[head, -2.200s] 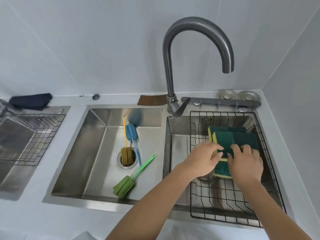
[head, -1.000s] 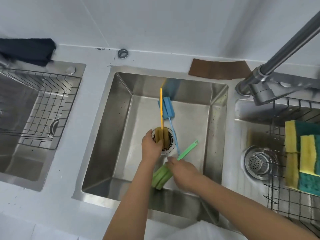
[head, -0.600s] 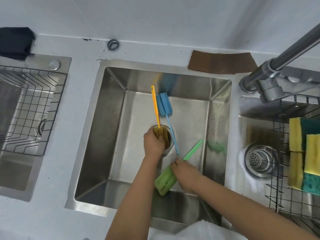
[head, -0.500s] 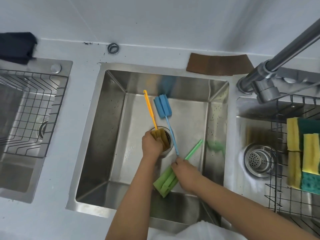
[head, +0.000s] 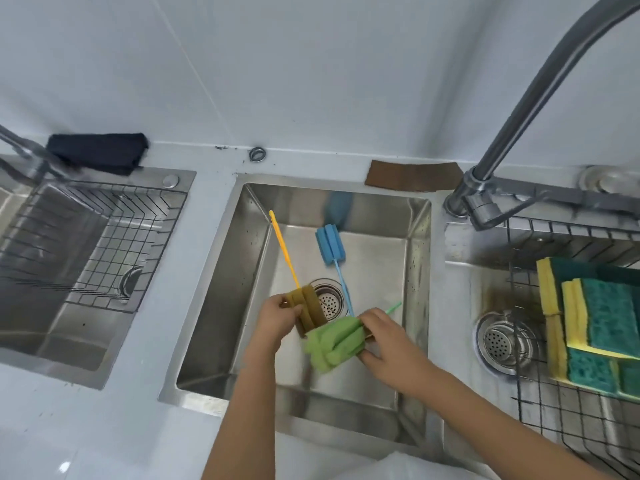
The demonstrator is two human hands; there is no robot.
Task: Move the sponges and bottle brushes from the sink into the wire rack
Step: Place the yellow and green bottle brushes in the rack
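Note:
Over the middle sink (head: 221,306), my left hand (head: 277,318) grips the brown foam head of the yellow-handled bottle brush (head: 310,311), its handle pointing up and left. My right hand (head: 384,336) is shut on the green bottle brush (head: 334,344) just behind its foam head, lifted off the sink floor. The blue bottle brush (head: 330,245) lies on the sink floor, its handle running toward the drain (head: 329,299). Several yellow-and-green sponges (head: 602,320) lie in the wire rack (head: 540,410) at the right.
A tall grey faucet (head: 512,133) rises between the middle sink and the rack. Another sink with a wire rack (head: 104,244) sits at the left, a dark cloth (head: 97,152) behind it. A brown pad (head: 412,174) lies behind the middle sink.
Both hands left the sponges in the rack, came to the middle sink and closed on the yellow and green brushes. Both brush heads have since risen off the sink floor and come together.

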